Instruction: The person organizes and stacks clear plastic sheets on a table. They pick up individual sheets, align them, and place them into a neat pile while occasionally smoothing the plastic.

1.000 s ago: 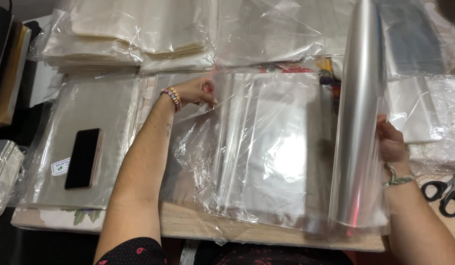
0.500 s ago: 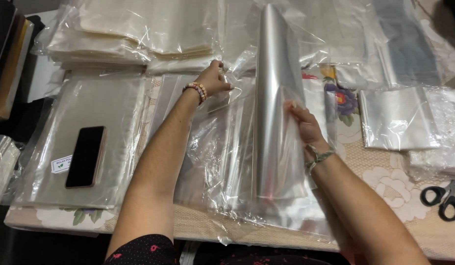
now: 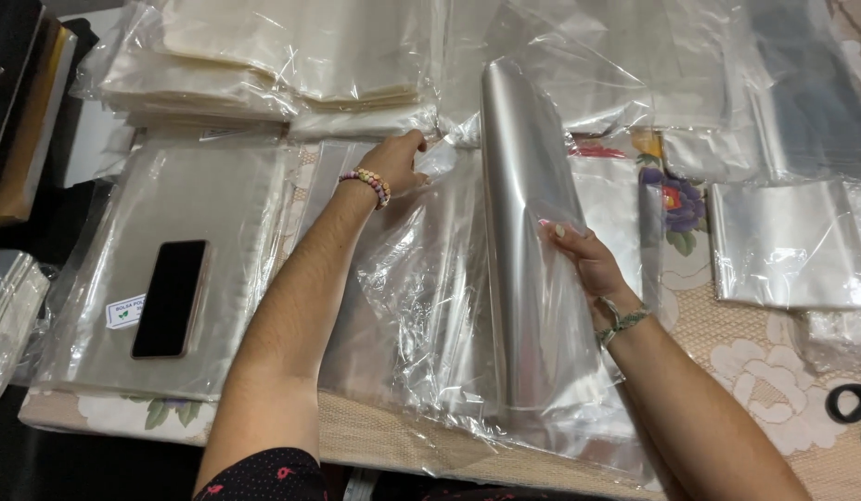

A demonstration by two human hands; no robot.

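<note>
**Clear bags folded over at centre of a crowded worktop**

Surface: worktop point(image 3: 783, 371) under a cream lace-pattern cloth with printed flowers, nearly buried in clear plastic. Dark floor at lower left. Scissors handles point(image 3: 853, 408) at the right edge.

Packages: tall stacks of flat clear bags point(image 3: 291, 56) along the far side. Left, a flat wrapped pack point(image 3: 236, 232) bearing a small white label with green mark point(image 3: 124, 311) and a black phone point(image 3: 171, 297) lying on top. Right, a short folded pile of clear sheets point(image 3: 788, 246).

Hands: left hand point(image 3: 398, 162), beaded bracelet at the wrist, fingers closed pinching the far edge of the loose outer wrapper point(image 3: 412, 278). Right hand point(image 3: 584, 260), fingers curled, gripping the curved sheaf of clear bags point(image 3: 528, 232), which arches over at centre, near end resting on the wrapper.

Change: a second ago the sheaf stood well to the right; it has swung leftward to centre, right hand with it. Left hand holds the same spot.
</note>
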